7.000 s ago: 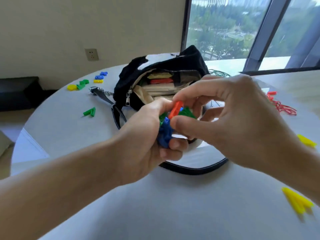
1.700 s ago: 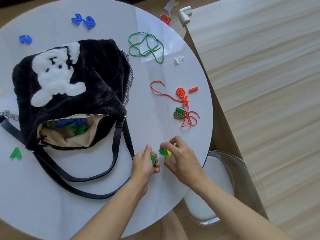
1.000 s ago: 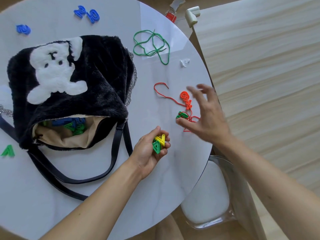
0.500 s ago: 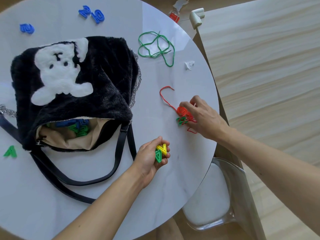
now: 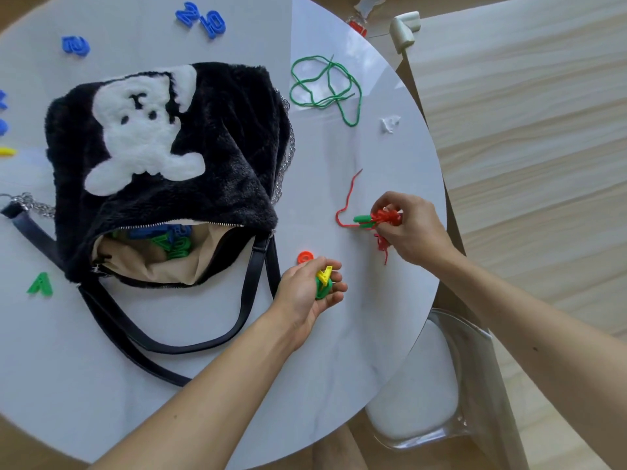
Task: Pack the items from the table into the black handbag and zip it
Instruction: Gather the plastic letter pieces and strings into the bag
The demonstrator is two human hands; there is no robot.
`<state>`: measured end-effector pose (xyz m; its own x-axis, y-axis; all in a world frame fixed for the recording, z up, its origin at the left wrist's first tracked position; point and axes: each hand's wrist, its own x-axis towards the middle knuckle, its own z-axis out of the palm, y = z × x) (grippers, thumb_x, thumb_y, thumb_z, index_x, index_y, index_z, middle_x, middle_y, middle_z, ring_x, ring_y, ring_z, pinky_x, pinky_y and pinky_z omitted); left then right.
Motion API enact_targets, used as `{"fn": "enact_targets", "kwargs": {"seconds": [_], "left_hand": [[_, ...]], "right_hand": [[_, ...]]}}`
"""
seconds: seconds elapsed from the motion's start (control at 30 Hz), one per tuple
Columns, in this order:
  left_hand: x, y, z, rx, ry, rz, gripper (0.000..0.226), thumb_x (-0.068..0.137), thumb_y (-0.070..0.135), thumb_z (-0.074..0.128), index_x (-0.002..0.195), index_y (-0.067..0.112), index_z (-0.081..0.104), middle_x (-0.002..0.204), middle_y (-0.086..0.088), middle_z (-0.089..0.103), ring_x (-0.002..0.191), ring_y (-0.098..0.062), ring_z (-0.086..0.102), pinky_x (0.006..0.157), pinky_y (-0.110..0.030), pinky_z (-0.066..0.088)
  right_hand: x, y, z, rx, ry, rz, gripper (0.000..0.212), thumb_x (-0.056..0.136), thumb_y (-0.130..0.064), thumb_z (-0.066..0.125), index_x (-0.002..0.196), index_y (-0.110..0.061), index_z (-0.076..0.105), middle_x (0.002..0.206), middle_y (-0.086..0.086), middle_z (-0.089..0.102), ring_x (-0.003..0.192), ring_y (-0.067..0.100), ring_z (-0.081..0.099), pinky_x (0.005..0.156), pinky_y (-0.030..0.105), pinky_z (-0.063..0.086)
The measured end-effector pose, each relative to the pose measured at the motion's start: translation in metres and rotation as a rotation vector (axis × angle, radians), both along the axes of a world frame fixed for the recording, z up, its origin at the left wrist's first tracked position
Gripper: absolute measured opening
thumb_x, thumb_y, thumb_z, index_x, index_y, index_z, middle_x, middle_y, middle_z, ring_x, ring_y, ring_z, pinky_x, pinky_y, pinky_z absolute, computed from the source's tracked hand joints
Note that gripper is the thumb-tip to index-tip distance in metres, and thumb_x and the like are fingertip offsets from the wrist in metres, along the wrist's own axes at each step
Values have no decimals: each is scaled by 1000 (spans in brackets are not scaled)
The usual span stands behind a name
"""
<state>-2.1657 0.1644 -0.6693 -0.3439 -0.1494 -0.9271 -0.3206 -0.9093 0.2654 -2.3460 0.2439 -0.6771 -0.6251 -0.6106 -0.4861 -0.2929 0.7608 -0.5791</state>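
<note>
- Since half a second ago, my right hand (image 5: 412,228) has gathered the red string (image 5: 383,216) into a bunch, and an orange ring-shaped piece (image 5: 304,257) now lies loose on the worktop (image 5: 339,351), just beside my left hand (image 5: 307,290).
- My right hand pinches that bunch between thumb and fingertips, with a green plastic piece (image 5: 363,219) caught up in it. One end of the string trails on the worktop, so I judge it needs more gathering before it travels.
- My left hand is curled around the yellow and green pieces (image 5: 322,281), palm turned up. It serves as a holding cup so several go in at once.
- My black handbag (image 5: 230,157) lies flat on the worktop to the left, ghost patch up. Its zip is open and the mouth faces me, so dropping things in is easy. Blue and green pieces (image 5: 169,240) already sit inside against the beige lining.
- Well apart and unpacked: the green string (image 5: 325,86), blue numerals (image 5: 202,20) at the far edge, and a green letter A (image 5: 40,284) left of the bag.
- Packing looks partly done; zipping comes last.
</note>
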Motion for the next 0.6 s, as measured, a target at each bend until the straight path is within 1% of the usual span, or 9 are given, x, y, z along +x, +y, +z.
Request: {"fn": "enact_targets", "kwargs": {"seconds": [0.03,0.1,0.17,0.23,0.27,0.33,0.4,0.5,0.6], "left_hand": [[-1,0,1,10,4,12,21,98,15,50,91,1,64,74,-12,59,60,-20,61,52,-24,54],[-5,0,3,63,39,50,33,102,26,45,94,1,65,79,-14,61,67,-23,63,57,-27,56],[-7,0,9,154,126,94,49,104,41,38,94,4,70,86,-15,66,74,-25,65,66,-31,57],[-8,0,13,222,235,100,62,103,51,33,87,10,76,88,-11,72,76,-21,70,72,-33,59],[-8,0,15,236,259,103,63,102,53,33,84,12,76,85,-9,73,75,-19,71,73,-32,59],[-7,1,17,256,233,130,54,101,50,40,86,11,74,83,-8,70,74,-18,69,71,-30,57],[-5,0,19,242,194,154,42,100,45,47,91,11,71,82,-6,66,72,-17,62,70,-27,51],[2,-5,20,155,178,152,25,98,36,55,95,15,68,77,0,67,59,-10,60,61,-21,45],[18,-14,26,83,190,106,20,96,27,58,82,13,60,73,-5,58,44,-8,51,41,-14,33]], "right_hand": [[4,-2,10,-39,-93,-59,14,87,-1,69,89,-15,70,83,9,68,60,19,74,63,40,64],[17,-5,31,-88,-216,-62,17,86,0,70,86,-17,71,80,6,69,58,19,74,65,49,64],[36,-7,51,-100,-226,36,24,80,2,68,85,-21,72,78,2,70,62,19,72,66,47,62],[56,-6,66,-63,-111,220,29,75,-1,66,92,-24,74,81,-6,68,70,16,66,68,41,58],[66,-5,71,-33,-30,326,31,76,-4,65,97,-25,74,84,-9,65,73,14,62,69,39,55],[81,-5,79,2,113,496,32,78,-10,61,103,-26,72,85,-9,60,79,15,55,71,38,50],[88,-4,83,-30,170,578,25,80,-18,62,102,-23,72,87,-8,60,85,16,52,77,36,47],[93,1,87,-174,77,507,24,82,-24,67,105,-19,73,101,-6,58,91,14,56,81,29,49],[91,1,81,-390,56,233,31,85,-20,67,116,-17,72,103,-2,56,88,13,59,79,16,45]]}}
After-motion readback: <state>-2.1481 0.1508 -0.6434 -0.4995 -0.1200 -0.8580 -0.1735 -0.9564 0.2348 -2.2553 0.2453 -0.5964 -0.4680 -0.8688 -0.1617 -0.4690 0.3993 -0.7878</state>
